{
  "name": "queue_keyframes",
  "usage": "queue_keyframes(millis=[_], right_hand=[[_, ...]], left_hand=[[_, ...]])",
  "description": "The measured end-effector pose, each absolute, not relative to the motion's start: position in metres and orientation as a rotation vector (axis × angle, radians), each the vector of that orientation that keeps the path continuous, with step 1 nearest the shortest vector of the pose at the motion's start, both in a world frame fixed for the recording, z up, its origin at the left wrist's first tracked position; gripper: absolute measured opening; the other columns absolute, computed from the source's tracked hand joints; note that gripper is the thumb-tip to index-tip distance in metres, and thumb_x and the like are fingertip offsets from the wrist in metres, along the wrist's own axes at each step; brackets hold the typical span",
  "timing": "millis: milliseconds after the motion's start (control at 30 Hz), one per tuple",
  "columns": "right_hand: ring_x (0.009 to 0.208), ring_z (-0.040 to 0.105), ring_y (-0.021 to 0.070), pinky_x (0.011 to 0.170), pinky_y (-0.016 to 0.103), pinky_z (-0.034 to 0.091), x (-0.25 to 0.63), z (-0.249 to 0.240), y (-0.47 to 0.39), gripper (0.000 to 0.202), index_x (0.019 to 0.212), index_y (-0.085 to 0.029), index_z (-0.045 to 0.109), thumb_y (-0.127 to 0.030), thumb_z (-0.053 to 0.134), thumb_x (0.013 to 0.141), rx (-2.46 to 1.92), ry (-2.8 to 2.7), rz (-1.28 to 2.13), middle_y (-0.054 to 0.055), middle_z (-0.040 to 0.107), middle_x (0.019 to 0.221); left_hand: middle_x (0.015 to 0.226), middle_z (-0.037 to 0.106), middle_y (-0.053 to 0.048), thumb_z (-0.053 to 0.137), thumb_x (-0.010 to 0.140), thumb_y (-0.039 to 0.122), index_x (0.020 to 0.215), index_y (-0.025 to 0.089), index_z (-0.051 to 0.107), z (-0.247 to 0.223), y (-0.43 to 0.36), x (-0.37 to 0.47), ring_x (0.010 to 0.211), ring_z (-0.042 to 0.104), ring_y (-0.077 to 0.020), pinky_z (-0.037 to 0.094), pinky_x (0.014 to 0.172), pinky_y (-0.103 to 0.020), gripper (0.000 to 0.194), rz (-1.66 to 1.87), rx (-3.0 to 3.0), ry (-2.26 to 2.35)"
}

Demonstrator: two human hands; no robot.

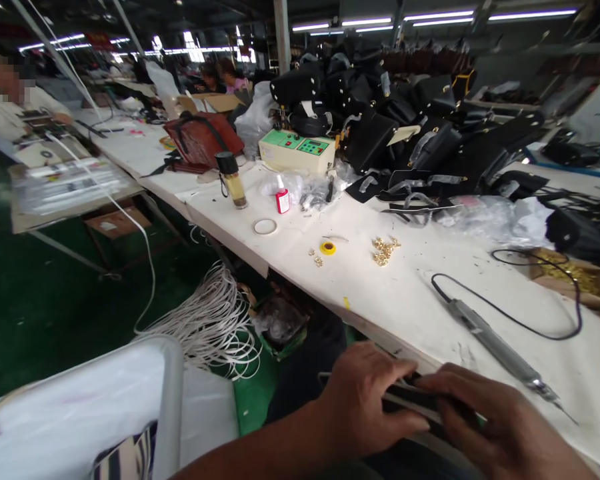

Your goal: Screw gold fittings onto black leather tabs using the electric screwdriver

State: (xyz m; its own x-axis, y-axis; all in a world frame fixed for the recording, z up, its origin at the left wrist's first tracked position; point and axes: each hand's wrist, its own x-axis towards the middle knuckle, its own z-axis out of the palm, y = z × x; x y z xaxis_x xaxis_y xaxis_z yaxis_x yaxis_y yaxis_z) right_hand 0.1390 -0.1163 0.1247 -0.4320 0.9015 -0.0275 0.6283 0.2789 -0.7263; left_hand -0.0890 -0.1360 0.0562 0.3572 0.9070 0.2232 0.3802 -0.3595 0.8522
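Observation:
My left hand [363,397] and my right hand [497,420] are close together at the near edge of the white table. Between them runs a narrow black strap [411,395], pinched by the fingers of both hands. My fingers hide much of it, and motion blurs its details. On the table beyond my right hand lies a grey pen-shaped electric screwdriver [497,347] with a thin tip and a black cord. Farther off are a small heap of gold-coloured metal fittings [384,251] and a yellow tape roll [328,248].
Black bags [380,127] are piled at the back beside a cream control box [297,152]. A red glue bottle [282,197], an amber bottle [233,181] and a brown bag [200,141] stand leftward. White cords [205,320] lie on the floor. A person [25,100] sits far left.

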Motion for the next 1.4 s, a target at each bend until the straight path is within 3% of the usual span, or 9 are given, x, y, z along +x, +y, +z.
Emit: queue_keyframes(millis=[100, 233, 400, 533, 733, 967, 1233, 1333, 1400], right_hand=[[0.072, 0.075, 0.0200, 0.058, 0.024, 0.058, 0.097, 0.136, -0.082, 0.030, 0.102, -0.027, 0.083, -0.046, 0.061, 0.098, -1.229, -2.286, 1.278, 0.003, 0.080, 0.087], [0.080, 0.073, 0.0189, 0.067, 0.027, 0.056, 0.051, 0.117, -0.013, 0.031, 0.107, -0.023, 0.080, -0.047, 0.061, 0.100, -1.152, -2.276, 0.979, 0.005, 0.080, 0.096], [0.084, 0.073, 0.0168, 0.082, 0.030, 0.055, -0.014, 0.069, 0.067, 0.030, 0.123, -0.027, 0.077, -0.029, 0.057, 0.101, -1.156, -2.561, 0.515, 0.004, 0.078, 0.116], [0.102, 0.074, 0.0197, 0.085, 0.030, 0.054, -0.049, 0.045, 0.093, 0.036, 0.134, -0.031, 0.072, -0.028, 0.052, 0.104, -1.268, -2.725, 0.383, 0.004, 0.074, 0.132], [0.106, 0.072, 0.0211, 0.080, 0.030, 0.050, -0.058, 0.034, 0.104, 0.034, 0.129, -0.029, 0.073, -0.036, 0.047, 0.107, -1.354, -2.729, 0.406, 0.004, 0.073, 0.130], [0.097, 0.068, 0.0212, 0.071, 0.029, 0.044, -0.055, 0.048, 0.116, 0.020, 0.105, -0.028, 0.078, -0.035, 0.063, 0.094, -1.567, -2.721, 0.503, 0.003, 0.077, 0.114], [0.096, 0.069, 0.0254, 0.074, 0.032, 0.045, -0.050, 0.055, 0.127, 0.019, 0.094, -0.022, 0.079, -0.029, 0.061, 0.094, -1.642, -2.598, 0.577, 0.009, 0.078, 0.104], [0.088, 0.069, 0.0214, 0.074, 0.030, 0.047, -0.034, 0.063, 0.115, 0.022, 0.097, -0.021, 0.078, -0.030, 0.058, 0.097, -1.614, -2.489, 0.666, 0.007, 0.077, 0.095], [0.077, 0.066, 0.0168, 0.068, 0.027, 0.047, -0.014, 0.068, 0.096, 0.025, 0.099, -0.020, 0.077, -0.038, 0.059, 0.099, -1.552, -2.279, 0.946, 0.004, 0.075, 0.088]], left_hand=[[0.092, 0.081, -0.002, 0.082, 0.085, 0.043, 0.103, 0.028, 0.084, 0.044, -0.140, -0.100, 0.086, 0.076, -0.0242, 0.059, 0.083, -0.036, 0.023, 0.809, 1.587, 1.188], [0.089, 0.079, -0.003, 0.084, 0.082, 0.026, 0.086, 0.022, 0.082, 0.034, -0.147, -0.112, 0.083, 0.074, -0.0203, 0.057, 0.079, -0.031, 0.006, 0.954, 1.463, 1.239], [0.103, 0.078, -0.006, 0.077, 0.074, 0.010, 0.088, 0.019, 0.075, 0.032, -0.152, -0.125, 0.090, 0.077, -0.0189, 0.058, 0.081, -0.026, 0.017, 1.183, 1.639, 1.122], [0.107, 0.080, -0.008, 0.074, 0.067, 0.003, 0.090, 0.019, 0.071, 0.027, -0.148, -0.134, 0.101, 0.079, -0.0220, 0.059, 0.086, -0.026, 0.029, 1.244, 1.684, 1.134], [0.101, 0.082, -0.004, 0.072, 0.069, 0.004, 0.087, 0.020, 0.070, 0.024, -0.142, -0.145, 0.098, 0.079, -0.0209, 0.058, 0.085, -0.024, 0.024, 1.170, 1.518, 1.223], [0.095, 0.081, -0.001, 0.069, 0.075, 0.008, 0.089, 0.019, 0.074, 0.030, -0.131, -0.154, 0.085, 0.076, -0.0180, 0.056, 0.079, -0.025, 0.019, 0.880, 1.510, 1.254], [0.090, 0.079, 0.000, 0.083, 0.082, 0.024, 0.102, 0.021, 0.079, 0.026, -0.129, -0.158, 0.077, 0.072, -0.0161, 0.054, 0.073, -0.025, 0.021, 0.697, 1.572, 1.325], [0.095, 0.079, -0.002, 0.084, 0.085, 0.025, 0.105, 0.022, 0.081, 0.022, -0.130, -0.158, 0.086, 0.074, -0.0176, 0.056, 0.081, -0.026, 0.021, 0.797, 1.692, 1.222], [0.099, 0.079, -0.003, 0.078, 0.091, 0.021, 0.102, 0.022, 0.081, 0.022, -0.130, -0.157, 0.091, 0.075, -0.0172, 0.057, 0.085, -0.026, 0.012, 0.878, 1.760, 1.154]])
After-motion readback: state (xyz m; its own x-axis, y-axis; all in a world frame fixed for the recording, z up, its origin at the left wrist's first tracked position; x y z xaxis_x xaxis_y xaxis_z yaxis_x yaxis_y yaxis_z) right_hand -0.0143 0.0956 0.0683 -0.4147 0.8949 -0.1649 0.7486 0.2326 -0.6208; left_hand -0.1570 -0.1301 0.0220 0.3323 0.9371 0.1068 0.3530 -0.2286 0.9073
